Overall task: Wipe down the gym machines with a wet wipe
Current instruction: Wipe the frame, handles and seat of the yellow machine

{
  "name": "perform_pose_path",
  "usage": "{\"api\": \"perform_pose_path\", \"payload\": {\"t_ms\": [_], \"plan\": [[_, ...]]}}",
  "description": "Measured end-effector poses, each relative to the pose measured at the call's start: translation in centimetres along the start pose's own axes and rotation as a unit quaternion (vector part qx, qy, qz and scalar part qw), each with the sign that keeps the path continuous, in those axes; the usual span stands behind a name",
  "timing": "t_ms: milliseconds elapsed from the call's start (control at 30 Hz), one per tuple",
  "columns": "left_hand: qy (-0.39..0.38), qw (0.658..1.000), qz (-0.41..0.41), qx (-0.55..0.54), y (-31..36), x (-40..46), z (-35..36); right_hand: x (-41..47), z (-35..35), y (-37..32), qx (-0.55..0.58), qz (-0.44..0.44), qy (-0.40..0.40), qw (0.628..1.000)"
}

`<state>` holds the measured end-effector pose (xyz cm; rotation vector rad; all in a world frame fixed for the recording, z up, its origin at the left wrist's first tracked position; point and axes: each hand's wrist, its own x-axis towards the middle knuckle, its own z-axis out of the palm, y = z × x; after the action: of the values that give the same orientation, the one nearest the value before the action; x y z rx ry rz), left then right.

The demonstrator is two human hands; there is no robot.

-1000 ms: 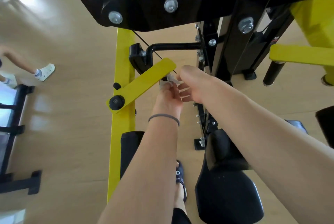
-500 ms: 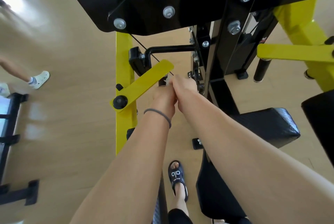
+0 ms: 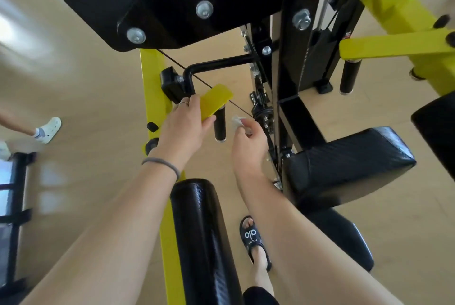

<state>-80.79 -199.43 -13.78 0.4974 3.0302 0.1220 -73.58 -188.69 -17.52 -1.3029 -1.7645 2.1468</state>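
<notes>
Clearly "alo" on black slide (image 3: 252,237)

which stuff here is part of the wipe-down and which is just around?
In the job:
- left hand holds the yellow lever arm
- right hand pinches the wet wipe
- black handle grip under the lever

Just around:
- black roller pad
- black seat pad
- black slide sandal
- another person's white shoe

yellow lever (image 3: 216,101): lower part hidden by left hand (image 3: 183,127) | wet wipe (image 3: 237,121): mostly hidden
</notes>
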Motion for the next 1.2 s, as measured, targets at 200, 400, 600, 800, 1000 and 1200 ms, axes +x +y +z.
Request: {"api": "perform_pose_path", "payload": {"t_ms": [200,400,600,800,1000,1200], "plan": [[-0.091,0.989,0.117,-0.014,0.8,-2.7,-0.4,-1.3,-1.9,4.5,0.067,0.024,0.064,0.995],[-0.14,0.972,0.154,-0.111,0.2,-3.2,-0.7,-3.3,-4.0,6.0,0.13,0.125,0.004,0.984],[-0.119,0.978,0.163,-0.052,0.7,-5.5,-0.2,-4.1,-5.3,6.5,0.128,0.142,-0.022,0.981],[-0.137,0.977,0.158,-0.035,1.2,-5.3,-0.1,-6.6,-6.8,8.3,0.133,0.088,-0.092,0.983],[-0.103,0.979,0.165,0.067,3.1,-6.1,0.8,-6.3,-5.8,7.2,0.14,0.145,-0.105,0.974],[-0.08,0.981,0.14,0.108,3.4,-6.6,1.8,-5.3,-5.3,8.0,0.157,0.198,-0.115,0.961]]}}
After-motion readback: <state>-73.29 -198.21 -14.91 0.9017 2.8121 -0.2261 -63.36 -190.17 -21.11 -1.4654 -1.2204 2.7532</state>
